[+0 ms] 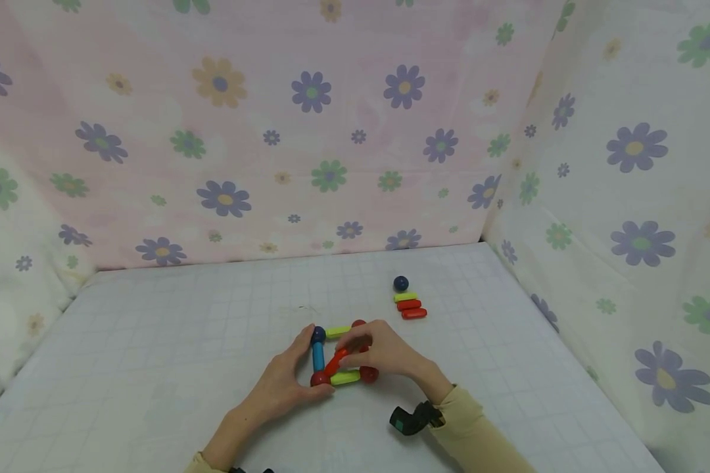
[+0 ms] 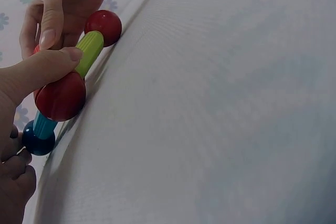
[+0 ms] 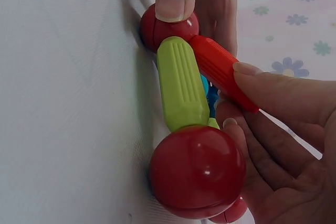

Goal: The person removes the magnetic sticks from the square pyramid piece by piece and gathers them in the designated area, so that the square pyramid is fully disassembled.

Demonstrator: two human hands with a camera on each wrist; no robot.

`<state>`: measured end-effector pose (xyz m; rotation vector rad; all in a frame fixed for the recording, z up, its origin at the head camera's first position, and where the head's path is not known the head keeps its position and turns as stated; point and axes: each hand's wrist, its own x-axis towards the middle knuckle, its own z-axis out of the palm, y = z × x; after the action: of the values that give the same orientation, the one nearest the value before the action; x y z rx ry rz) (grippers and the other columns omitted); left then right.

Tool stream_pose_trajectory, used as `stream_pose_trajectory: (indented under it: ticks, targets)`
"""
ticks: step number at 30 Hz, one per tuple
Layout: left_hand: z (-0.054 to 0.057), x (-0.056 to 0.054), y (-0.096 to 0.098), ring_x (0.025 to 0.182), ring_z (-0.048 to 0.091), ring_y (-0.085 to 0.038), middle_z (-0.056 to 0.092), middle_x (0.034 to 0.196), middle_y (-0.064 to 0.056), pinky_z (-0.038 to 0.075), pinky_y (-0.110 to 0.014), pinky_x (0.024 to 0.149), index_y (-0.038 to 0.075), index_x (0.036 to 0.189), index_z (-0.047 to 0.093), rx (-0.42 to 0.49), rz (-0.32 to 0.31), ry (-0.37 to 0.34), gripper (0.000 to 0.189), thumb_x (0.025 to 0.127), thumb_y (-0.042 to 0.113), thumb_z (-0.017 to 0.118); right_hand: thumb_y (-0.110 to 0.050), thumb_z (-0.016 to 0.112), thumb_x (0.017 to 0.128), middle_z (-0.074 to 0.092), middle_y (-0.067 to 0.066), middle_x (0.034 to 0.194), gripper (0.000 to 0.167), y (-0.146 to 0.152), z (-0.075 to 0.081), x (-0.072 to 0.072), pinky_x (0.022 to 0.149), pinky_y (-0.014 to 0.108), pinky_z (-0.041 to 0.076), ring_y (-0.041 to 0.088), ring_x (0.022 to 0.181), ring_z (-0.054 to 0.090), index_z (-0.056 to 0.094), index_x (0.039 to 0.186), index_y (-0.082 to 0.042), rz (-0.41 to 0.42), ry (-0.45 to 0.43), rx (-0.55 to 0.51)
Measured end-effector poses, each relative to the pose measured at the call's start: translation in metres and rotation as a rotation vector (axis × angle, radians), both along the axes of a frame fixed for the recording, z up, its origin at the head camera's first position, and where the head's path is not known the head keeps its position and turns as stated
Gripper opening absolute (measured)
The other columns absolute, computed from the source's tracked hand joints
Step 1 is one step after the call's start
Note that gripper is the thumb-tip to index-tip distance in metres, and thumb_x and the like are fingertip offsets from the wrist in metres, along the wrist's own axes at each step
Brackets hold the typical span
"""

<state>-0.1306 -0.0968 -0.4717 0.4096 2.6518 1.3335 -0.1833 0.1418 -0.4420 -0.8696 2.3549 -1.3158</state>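
Observation:
On the table lies a four-cornered frame of toy balls and rods. My left hand (image 1: 281, 382) grips its left side, thumb on the near-left red ball (image 1: 319, 380) and fingers by the dark blue ball (image 1: 318, 334). Between those two runs a blue rod (image 1: 318, 357). Yellow-green rods form the near (image 1: 346, 377) and far (image 1: 337, 332) sides, leading to red balls at right. My right hand (image 1: 387, 351) pinches a red rod (image 3: 223, 72) between thumb and fingers. That rod slants up from the near-left red ball, its lower end against it in the right wrist view.
Beyond my right hand lie a dark blue ball (image 1: 401, 284), a yellow-green rod (image 1: 405, 297) and two red rods (image 1: 414, 314). Flowered cloth walls (image 1: 355, 164) border the white table (image 1: 154, 361) at the back and sides. A black device (image 1: 413, 419) is at my right wrist.

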Motion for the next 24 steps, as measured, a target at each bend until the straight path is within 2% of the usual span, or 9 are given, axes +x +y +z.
stream_pose_trajectory:
  ticks: [10,15,24]
  targets:
    - [-0.0003,0.0,0.0007,0.15,0.03,-0.031,0.032,0.163,-0.003,0.036,-0.058,0.114,0.019,0.16,0.025,0.001,-0.002,0.002,0.108,0.074,0.047,0.086,-0.015,0.078,0.087,0.073,0.0,0.093,0.018,0.0006,0.0039,0.0013,0.079,0.025,0.056,0.014,0.084,0.067,0.076,0.105,-0.013,-0.004,-0.039,0.003]
    - [-0.0006,0.0003,0.0012,0.15,0.031,-0.031,0.032,0.163,-0.004,0.036,-0.058,0.114,0.018,0.16,0.025,-0.001,-0.002,0.009,0.109,0.074,0.046,0.086,-0.015,0.079,0.086,0.073,-0.002,0.094,0.017,0.0024,-0.0018,-0.0022,0.08,0.025,0.057,0.013,0.084,0.069,0.076,0.104,-0.016,0.01,-0.047,-0.018]
    - [-0.0014,0.0003,0.0015,0.15,0.031,-0.031,0.032,0.163,-0.004,0.036,-0.058,0.114,0.018,0.16,0.025,-0.007,-0.001,0.011,0.11,0.074,0.047,0.087,-0.008,0.078,0.085,0.072,0.0,0.094,0.017,0.0026,-0.0021,-0.0025,0.08,0.025,0.057,0.015,0.084,0.067,0.076,0.101,-0.015,0.007,-0.054,-0.034]
